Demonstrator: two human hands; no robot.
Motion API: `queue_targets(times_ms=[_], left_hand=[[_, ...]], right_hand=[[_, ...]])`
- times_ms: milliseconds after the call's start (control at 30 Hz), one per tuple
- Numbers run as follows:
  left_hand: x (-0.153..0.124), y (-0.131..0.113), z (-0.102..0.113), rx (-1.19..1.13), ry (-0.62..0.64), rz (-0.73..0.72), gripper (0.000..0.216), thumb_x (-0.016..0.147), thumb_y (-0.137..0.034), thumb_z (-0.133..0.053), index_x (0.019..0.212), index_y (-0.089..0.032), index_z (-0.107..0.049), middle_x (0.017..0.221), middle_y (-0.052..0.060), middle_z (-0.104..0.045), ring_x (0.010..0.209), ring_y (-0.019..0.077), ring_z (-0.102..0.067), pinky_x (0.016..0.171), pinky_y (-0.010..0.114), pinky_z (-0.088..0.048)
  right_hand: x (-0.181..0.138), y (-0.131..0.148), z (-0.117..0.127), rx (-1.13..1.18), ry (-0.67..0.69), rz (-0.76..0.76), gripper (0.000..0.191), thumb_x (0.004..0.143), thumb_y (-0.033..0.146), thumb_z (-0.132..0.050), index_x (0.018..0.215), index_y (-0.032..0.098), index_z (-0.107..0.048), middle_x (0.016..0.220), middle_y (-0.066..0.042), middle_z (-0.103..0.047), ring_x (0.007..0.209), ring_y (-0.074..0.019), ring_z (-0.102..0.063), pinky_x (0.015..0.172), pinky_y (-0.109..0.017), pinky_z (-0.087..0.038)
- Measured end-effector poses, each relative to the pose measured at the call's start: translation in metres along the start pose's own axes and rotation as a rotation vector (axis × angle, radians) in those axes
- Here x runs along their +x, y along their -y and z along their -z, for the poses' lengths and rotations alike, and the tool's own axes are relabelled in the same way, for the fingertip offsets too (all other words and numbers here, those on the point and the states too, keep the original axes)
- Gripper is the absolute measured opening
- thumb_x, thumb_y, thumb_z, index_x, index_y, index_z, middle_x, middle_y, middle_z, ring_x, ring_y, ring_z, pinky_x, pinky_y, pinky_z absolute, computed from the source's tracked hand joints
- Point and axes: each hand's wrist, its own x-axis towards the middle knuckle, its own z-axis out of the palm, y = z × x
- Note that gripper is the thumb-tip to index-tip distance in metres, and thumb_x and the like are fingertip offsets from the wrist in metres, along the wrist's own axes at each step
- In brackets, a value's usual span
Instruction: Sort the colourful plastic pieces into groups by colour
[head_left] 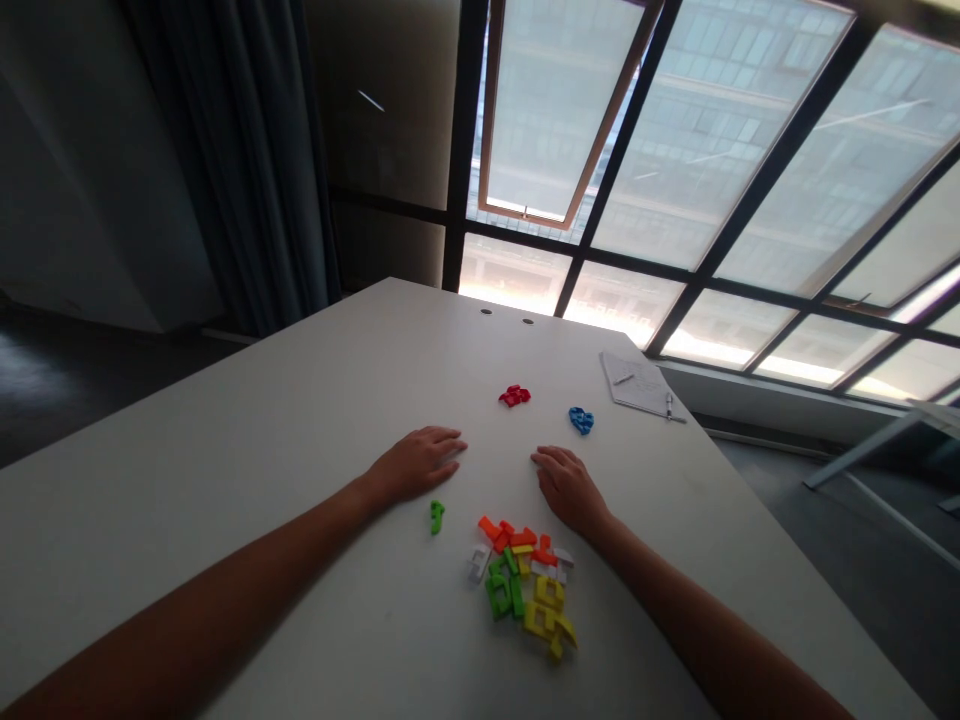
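Note:
My left hand [416, 462] lies palm down on the white table [247, 470], fingers stretched flat, holding nothing. My right hand [568, 487] rests flat the same way a little to its right. Between my forearms sits a pile of small plastic pieces [525, 582] in orange, green, yellow and white. One lone green piece [436, 516] lies just below my left hand. Beyond my fingertips lie a red cluster of pieces [514, 396] and a blue cluster [581, 420].
A sheet of paper with a pen [639, 384] lies near the table's far right edge. Two small holes [507, 316] mark the far end. Large windows stand behind; a dark curtain hangs at left.

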Motion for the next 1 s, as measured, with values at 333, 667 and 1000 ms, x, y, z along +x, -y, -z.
queue_targets(times_ms=[333, 667, 1000], left_hand=[[0.0, 0.001, 0.001, 0.019, 0.011, -0.009, 0.041, 0.102, -0.043, -0.05, 0.136, -0.027, -0.066, 0.145, 0.008, -0.062, 0.13, 0.0268, -0.059, 0.112, 0.045, -0.048], [0.001, -0.002, 0.005, 0.017, 0.04, 0.006, 0.041, 0.102, -0.042, -0.05, 0.136, -0.027, -0.067, 0.146, 0.008, -0.062, 0.13, 0.0277, -0.059, 0.111, 0.046, -0.049], [0.0, 0.001, 0.002, 0.014, 0.029, 0.004, 0.041, 0.102, -0.042, -0.051, 0.136, -0.027, -0.066, 0.147, 0.008, -0.061, 0.131, 0.0263, -0.058, 0.112, 0.044, -0.048]], right_hand=[[-0.023, 0.033, 0.042, 0.548, 0.192, 0.303, 0.02, 0.098, 0.038, -0.063, 0.106, 0.029, -0.079, 0.1, -0.007, -0.075, 0.105, -0.0232, -0.065, 0.098, -0.041, -0.052], [-0.018, 0.029, 0.037, 0.383, 0.174, 0.095, 0.017, 0.098, 0.033, -0.063, 0.11, 0.027, -0.074, 0.106, -0.005, -0.075, 0.104, -0.021, -0.066, 0.096, -0.035, -0.05], [-0.008, -0.02, 0.021, -0.103, -0.09, -0.136, 0.018, 0.102, 0.032, -0.057, 0.098, 0.02, -0.07, 0.093, -0.006, -0.073, 0.086, -0.0204, -0.065, 0.084, -0.031, -0.042]])
